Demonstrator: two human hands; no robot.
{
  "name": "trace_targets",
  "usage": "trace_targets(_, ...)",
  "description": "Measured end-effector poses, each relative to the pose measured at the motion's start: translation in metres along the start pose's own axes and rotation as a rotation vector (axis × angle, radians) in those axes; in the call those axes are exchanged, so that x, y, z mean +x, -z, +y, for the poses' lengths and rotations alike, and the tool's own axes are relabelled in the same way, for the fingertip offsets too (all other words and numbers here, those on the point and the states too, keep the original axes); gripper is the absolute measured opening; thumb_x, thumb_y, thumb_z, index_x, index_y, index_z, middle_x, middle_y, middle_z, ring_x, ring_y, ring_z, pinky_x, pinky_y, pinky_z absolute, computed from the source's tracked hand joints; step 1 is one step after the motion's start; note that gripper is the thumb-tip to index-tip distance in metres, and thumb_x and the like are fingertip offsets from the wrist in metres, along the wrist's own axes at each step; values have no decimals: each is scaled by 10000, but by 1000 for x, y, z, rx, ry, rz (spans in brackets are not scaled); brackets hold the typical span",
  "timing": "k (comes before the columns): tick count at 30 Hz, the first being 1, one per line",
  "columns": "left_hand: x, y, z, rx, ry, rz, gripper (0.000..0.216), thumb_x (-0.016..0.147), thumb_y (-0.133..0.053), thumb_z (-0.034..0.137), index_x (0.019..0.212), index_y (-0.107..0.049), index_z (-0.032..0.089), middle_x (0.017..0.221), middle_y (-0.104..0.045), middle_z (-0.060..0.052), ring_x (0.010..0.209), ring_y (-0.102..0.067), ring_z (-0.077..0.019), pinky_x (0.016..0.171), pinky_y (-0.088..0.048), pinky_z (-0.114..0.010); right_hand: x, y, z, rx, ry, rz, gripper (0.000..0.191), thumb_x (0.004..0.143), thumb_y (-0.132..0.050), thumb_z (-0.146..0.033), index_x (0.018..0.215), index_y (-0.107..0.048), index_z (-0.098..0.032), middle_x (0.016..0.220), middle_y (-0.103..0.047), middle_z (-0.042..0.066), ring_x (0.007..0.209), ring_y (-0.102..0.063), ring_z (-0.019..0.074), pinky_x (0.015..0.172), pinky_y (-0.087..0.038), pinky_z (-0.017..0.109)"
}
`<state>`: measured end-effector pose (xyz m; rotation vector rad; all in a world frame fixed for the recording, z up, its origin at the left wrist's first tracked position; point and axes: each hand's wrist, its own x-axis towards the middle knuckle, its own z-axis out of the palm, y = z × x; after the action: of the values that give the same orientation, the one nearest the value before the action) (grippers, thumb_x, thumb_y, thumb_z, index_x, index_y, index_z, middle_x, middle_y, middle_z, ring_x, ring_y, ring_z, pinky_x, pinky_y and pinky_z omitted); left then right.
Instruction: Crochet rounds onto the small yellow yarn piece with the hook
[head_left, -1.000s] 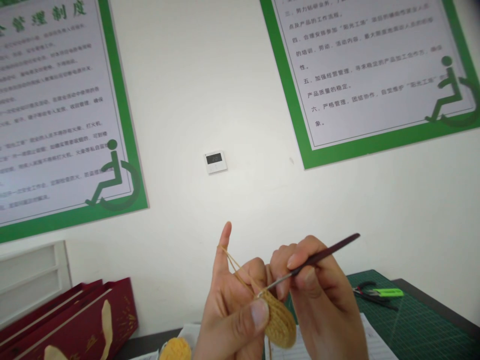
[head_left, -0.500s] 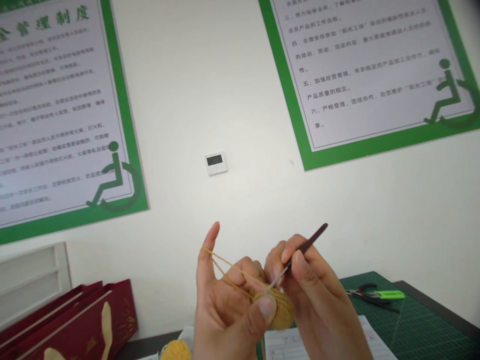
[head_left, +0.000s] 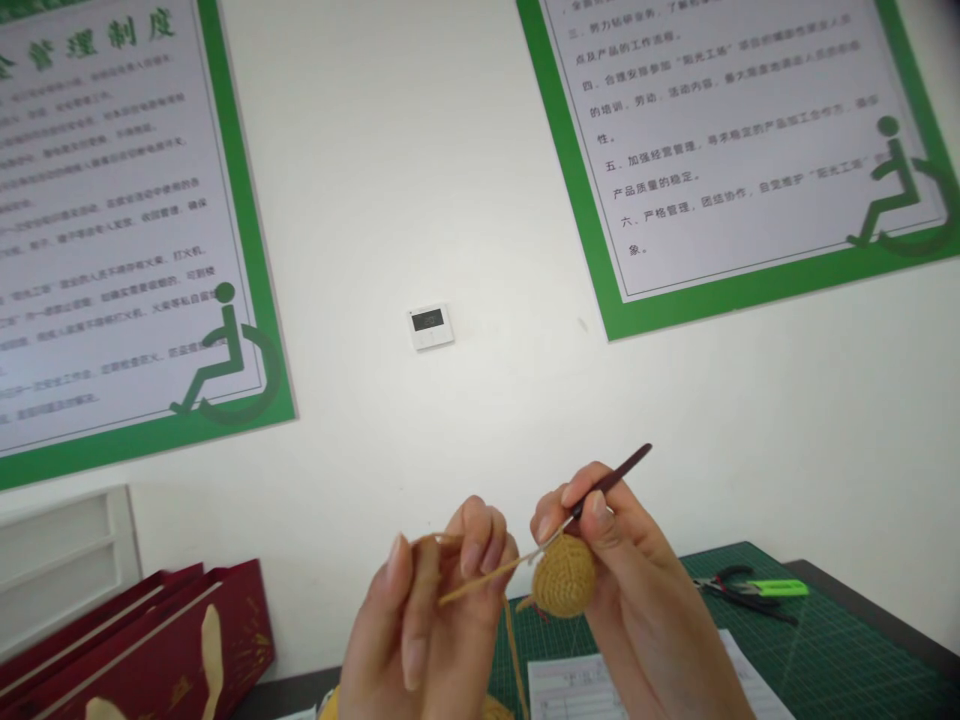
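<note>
My right hand (head_left: 637, 610) pinches a dark crochet hook (head_left: 607, 484) that points up to the right. The same hand also holds a small round mustard crocheted piece (head_left: 564, 575) just under the hook's tip. My left hand (head_left: 427, 620) is turned back toward me with its fingers curled. A mustard yarn strand (head_left: 480, 578) runs taut from those fingers to the piece. Both hands are raised in front of the white wall.
A green cutting mat (head_left: 825, 650) covers the table at lower right, with pliers and a green-handled tool (head_left: 757, 590) on it. A printed sheet (head_left: 577, 690) lies below my hands. Red boxes (head_left: 142, 640) stand at lower left. Green-framed posters (head_left: 742, 150) and a thermostat (head_left: 430, 325) hang on the wall.
My left hand has let go of the crocheted piece, dropped and turned its back to me, drawing the yarn out. The piece now stays with my right hand.
</note>
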<state>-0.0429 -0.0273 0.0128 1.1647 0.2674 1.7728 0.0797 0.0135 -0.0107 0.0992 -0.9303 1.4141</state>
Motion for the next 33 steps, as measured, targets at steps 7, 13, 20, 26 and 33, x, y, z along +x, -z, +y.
trace_targets(7,4,-4,-22,983,-484,202,237,951,-656,322,770,-794,254,785,-647,-57,878,-571,-271,821,-426,-362,1,2,1,-13,-1,29,253,896,-724,-489,883,-647,-248,791,-666,-5,734,-596,145,652,-495,256)
trace_targets(13,-5,-11,-16,347,-126,48,565,860,-780,326,1401,-631,259,910,-736,-59,853,-669,-225,783,-543,-332,2,1,6,-93,69,60,236,908,-718,-466,879,-660,-240,817,-681,0,741,-616,144,716,-499,270)
trace_targets(20,-6,-19,-17,327,-103,164,796,695,-900,136,1410,-594,305,767,-720,12,803,-697,-169,811,-574,-272,-1,0,8,-165,141,53,230,914,-718,-456,885,-663,-234,808,-690,0,729,-631,135,696,-508,258)
trace_targets(26,-5,-18,-18,298,-115,181,732,689,-893,102,1352,-640,283,738,-727,2,724,-685,-162,684,-564,-242,0,0,8,-153,145,37,192,938,-697,-426,884,-669,-245,817,-674,-18,733,-614,117,693,-489,235)
trace_targets(33,-5,-11,-16,322,-67,155,774,712,-883,116,1411,-590,272,728,-746,-1,687,-670,-143,680,-544,-233,3,8,9,-218,191,44,202,947,-676,-444,899,-672,-247,819,-668,-15,760,-575,128,713,-456,239)
